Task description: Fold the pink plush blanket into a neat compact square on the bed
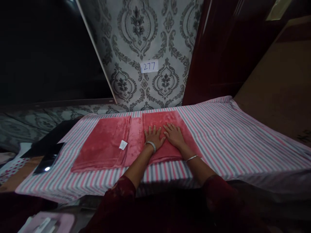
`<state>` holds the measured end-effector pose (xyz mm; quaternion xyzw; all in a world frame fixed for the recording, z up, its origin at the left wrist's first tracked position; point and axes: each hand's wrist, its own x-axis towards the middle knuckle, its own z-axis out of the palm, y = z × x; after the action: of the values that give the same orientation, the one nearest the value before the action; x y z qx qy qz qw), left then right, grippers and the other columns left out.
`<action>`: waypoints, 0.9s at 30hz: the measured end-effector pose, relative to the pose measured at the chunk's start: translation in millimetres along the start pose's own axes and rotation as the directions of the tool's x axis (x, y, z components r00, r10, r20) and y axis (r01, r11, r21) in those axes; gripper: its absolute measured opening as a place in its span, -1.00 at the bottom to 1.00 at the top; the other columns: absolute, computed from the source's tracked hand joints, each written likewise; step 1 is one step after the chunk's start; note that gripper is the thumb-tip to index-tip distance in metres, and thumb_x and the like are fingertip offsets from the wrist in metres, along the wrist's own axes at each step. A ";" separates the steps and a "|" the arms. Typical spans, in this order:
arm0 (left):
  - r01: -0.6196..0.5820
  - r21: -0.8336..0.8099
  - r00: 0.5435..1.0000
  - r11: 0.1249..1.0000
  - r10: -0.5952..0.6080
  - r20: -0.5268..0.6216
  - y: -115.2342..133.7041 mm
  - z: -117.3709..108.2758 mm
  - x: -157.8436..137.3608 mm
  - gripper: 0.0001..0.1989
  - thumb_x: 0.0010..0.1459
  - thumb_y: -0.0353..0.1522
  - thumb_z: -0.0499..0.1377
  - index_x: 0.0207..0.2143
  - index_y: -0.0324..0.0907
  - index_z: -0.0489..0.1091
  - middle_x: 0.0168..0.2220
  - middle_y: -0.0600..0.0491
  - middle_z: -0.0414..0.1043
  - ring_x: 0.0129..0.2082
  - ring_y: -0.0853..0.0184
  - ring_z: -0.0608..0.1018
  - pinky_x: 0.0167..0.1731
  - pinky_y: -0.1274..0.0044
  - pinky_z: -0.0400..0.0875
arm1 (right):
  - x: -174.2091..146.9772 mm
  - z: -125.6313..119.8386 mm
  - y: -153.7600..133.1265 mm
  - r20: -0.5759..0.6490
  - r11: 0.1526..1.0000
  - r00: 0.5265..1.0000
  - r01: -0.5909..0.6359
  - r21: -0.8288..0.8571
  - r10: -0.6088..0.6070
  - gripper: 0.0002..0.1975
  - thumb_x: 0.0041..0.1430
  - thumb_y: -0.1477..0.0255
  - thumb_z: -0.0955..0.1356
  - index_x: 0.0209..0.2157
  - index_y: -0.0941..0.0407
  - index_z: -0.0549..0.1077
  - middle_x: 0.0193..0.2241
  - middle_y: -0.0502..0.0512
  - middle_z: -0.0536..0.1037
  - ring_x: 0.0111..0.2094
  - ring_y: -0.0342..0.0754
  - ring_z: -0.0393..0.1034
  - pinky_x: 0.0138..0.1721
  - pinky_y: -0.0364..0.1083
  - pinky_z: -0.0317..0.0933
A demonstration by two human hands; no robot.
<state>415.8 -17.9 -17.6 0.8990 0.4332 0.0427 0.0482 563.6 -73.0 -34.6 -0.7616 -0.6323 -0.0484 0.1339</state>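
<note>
A plush red-pink blanket (pixel 104 142) lies on the striped cloth, folded inward from both sides, with a lower strip showing between the two folded parts. My left hand (pixel 155 137) rests flat on the right folded part, fingers spread, near its inner edge. Beside it my right hand (pixel 174 134) also lies flat on that same part, fingers stretched out and pointing up and to the left. The two hands are close together but apart. A white tag (pixel 123 144) shows on the left folded part, near its inner edge. Neither hand grips anything.
The pink, grey and white striped cloth (pixel 218 139) covers the table. A dark phone (pixel 50 158) lies at its left edge. Behind stand a patterned wall with a paper label (pixel 149 66), a large black screen (pixel 48 51) and a dark red cabinet (pixel 218 48).
</note>
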 end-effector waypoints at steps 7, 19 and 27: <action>0.023 -0.019 0.999 1.000 -0.024 -0.022 -1.7 4.9 1.5 -0.21 0.29 0.05 -0.10 0.44 -0.13 0.00 0.47 -0.15 -0.13 0.46 -0.05 -0.08 0.37 0.00 -0.18 | 0.0 6.7 1.7 -0.052 1.000 0.999 0.009 -0.015 -0.009 -0.49 0.44 0.29 0.12 0.34 0.03 0.27 0.39 0.15 0.19 0.37 0.15 0.08 0.29 0.23 0.00; 0.098 0.019 0.995 0.995 -0.098 0.006 -21.3 -7.5 -11.5 -0.22 0.34 0.01 -0.16 0.43 -0.30 -0.01 0.46 -0.22 -0.16 0.46 0.04 -0.06 0.38 0.03 -0.24 | 1.7 10.4 4.2 -0.035 1.000 0.999 0.003 -0.015 -0.003 -0.48 0.44 0.29 0.11 0.35 0.04 0.24 0.39 0.16 0.17 0.38 0.15 0.05 0.29 0.25 0.02; 0.020 0.031 0.999 0.999 -0.021 0.037 -40.2 -9.1 -12.9 -0.28 0.38 -0.06 -0.14 0.43 -0.29 -0.04 0.47 -0.17 -0.18 0.46 0.09 -0.06 0.35 0.05 -0.04 | 9.3 -5.5 -33.5 0.110 0.995 0.990 0.085 0.051 -0.090 -0.44 0.45 0.20 0.09 0.40 -0.02 0.13 0.43 0.15 0.09 0.43 0.13 -0.08 0.34 0.30 -0.15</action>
<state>375.6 -2.6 -13.9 0.8957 0.4422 0.0188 0.0428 533.3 -60.2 -22.3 -0.7311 -0.6727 0.0034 0.1136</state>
